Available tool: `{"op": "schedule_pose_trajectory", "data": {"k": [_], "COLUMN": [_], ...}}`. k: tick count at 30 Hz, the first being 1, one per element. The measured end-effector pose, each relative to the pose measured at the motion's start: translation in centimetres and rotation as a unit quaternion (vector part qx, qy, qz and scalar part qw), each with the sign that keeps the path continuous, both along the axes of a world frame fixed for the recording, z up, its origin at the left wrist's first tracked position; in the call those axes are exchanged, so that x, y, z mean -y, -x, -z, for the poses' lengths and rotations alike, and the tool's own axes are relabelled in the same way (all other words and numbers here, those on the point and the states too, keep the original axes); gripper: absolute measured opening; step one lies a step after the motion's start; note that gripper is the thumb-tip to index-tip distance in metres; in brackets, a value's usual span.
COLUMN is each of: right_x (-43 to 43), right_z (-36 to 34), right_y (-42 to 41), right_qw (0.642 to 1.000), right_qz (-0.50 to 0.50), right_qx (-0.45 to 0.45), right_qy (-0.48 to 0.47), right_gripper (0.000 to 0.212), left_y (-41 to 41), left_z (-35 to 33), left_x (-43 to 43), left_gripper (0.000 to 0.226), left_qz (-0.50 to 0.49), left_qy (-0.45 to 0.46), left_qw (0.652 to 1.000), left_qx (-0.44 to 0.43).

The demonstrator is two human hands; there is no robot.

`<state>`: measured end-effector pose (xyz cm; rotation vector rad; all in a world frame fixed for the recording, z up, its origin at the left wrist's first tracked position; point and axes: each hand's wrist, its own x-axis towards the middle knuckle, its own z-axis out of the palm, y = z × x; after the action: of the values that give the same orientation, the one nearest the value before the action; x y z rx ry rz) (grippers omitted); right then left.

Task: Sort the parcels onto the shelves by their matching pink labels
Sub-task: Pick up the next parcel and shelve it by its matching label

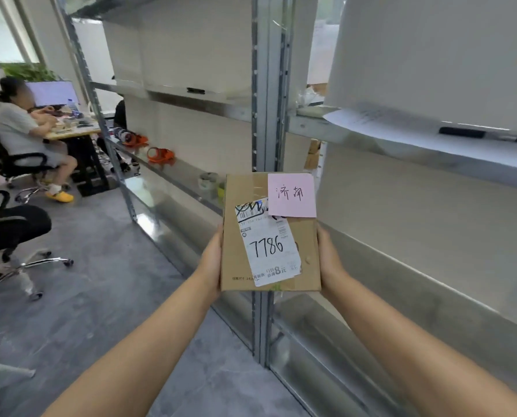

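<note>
Between both palms: left hand (210, 260) grips parcel (270, 233) edge, fingers hidden behind it; pink label (292, 195) top right, white sticker (267, 248) partly under it; right hand (331, 261) grips opposite edge; shelves (431, 139) behind, blurry.

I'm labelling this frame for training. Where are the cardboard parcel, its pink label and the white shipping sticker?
cardboard parcel (307, 248): head view, bare cardboard near its right edge.
pink label (292, 195): head view, centre of the handwriting.
white shipping sticker (267, 246): head view, on the handwritten 7786.
</note>
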<state>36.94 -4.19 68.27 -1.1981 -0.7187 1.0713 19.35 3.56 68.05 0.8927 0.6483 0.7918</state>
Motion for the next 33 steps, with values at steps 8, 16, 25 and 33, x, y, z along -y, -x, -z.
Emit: {"op": "schedule_pose_trajectory", "data": {"k": [8, 16, 25, 33], "right_x": [5.3, 12.2, 23.1, 35.8], "right_z": [-0.2, -0.7, -1.8, -0.6], "right_y": [-0.6, -2.3, -3.8, -4.3], "right_qw": [0.985, 0.955, 0.945, 0.945], "right_qz": [0.172, 0.294, 0.321, 0.327], "right_qx": [-0.006, 0.022, 0.064, -0.021], "right_qy": [0.028, 0.028, 0.022, -0.002], "right_gripper": [0.081, 0.045, 0.029, 0.043], "left_y": [-3.9, -6.8, -10.3, -11.8], "left_z": [-0.5, -2.0, -2.8, -3.1], "left_x": [1.8, 7.5, 16.2, 27.7], "left_gripper": [0.051, 0.051, 0.050, 0.051], "left_qz": [0.106, 0.204, 0.261, 0.307], "left_qy": [-0.021, -0.057, -0.082, -0.066], "left_qw": [0.994, 0.977, 0.962, 0.949], "left_qx": [-0.019, -0.013, -0.006, 0.016]}}
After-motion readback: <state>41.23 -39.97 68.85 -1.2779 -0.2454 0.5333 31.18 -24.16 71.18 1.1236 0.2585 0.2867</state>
